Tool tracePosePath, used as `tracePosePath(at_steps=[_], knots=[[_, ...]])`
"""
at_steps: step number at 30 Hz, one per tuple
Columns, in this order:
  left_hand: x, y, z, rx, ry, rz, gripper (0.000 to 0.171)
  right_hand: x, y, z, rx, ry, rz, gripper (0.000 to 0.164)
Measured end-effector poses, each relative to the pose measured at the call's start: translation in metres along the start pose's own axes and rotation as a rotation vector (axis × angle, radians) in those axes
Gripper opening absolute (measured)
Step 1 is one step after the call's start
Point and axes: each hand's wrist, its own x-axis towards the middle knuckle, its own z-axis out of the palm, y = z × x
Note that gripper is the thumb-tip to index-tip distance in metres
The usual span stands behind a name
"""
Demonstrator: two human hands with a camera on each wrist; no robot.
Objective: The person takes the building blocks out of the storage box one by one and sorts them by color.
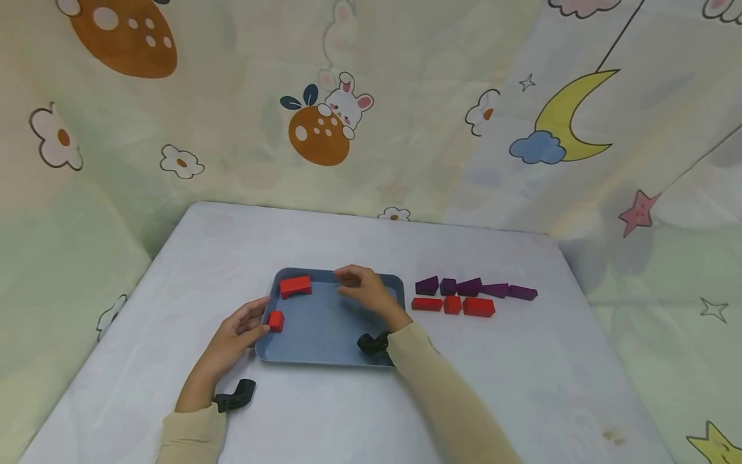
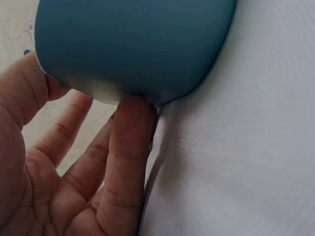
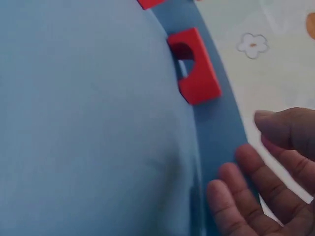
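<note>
A blue-grey tray point(image 1: 324, 335) lies on the table, with a red arch block point(image 1: 295, 285) near its far left corner and a small red block point(image 1: 276, 321) by its left side. My left hand point(image 1: 237, 332) holds the tray's left edge, thumb close to the small block. In the left wrist view its fingers point(image 2: 129, 147) press against the tray's outer wall point(image 2: 133, 44). My right hand point(image 1: 365, 290) is over the far part of the tray, fingers loosely bent and nothing in them. The right wrist view has its fingertips near the rim, beside the arch block point(image 3: 202, 73).
Right of the tray, several purple blocks point(image 1: 448, 287) form a row, with three red blocks point(image 1: 452, 305) in a row nearer me. A patterned cloth point(image 1: 232, 116) hangs behind the white table point(image 1: 522, 386). Black wrist cameras point(image 1: 236, 396) sit on both wrists.
</note>
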Motion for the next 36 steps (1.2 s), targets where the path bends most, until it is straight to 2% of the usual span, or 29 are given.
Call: tracePosePath(at_steps=[4,7,11,17,21,25,31,36], knots=[[0.000,0.001,0.000,0.005,0.007,-0.001,0.062,0.013,0.000,0.016,0.007,-0.038,0.019,0.039],[-0.001,0.001,0.001,-0.006,0.003,-0.008,0.062,0.020,0.000,0.028,0.008,-0.036,0.030,0.042],[-0.001,0.001,0.002,-0.006,0.000,-0.005,0.062,0.024,-0.002,0.043,-0.052,0.019,0.048,0.043],[-0.001,0.001,0.001,0.002,0.007,0.004,0.061,0.026,-0.011,0.062,-0.220,0.104,0.051,0.043],[0.000,0.001,0.000,-0.023,0.001,0.011,0.061,0.027,-0.015,0.070,-0.277,0.149,0.051,0.035],[0.001,0.001,0.000,-0.025,-0.007,0.026,0.061,0.025,-0.016,0.068,-0.248,0.161,0.064,0.028],[0.002,0.002,0.000,0.002,0.008,0.034,0.061,0.017,-0.017,0.054,-0.111,0.115,0.081,0.028],[0.001,0.002,0.000,0.014,0.012,0.021,0.061,0.001,-0.017,0.032,0.009,0.065,0.015,0.031]])
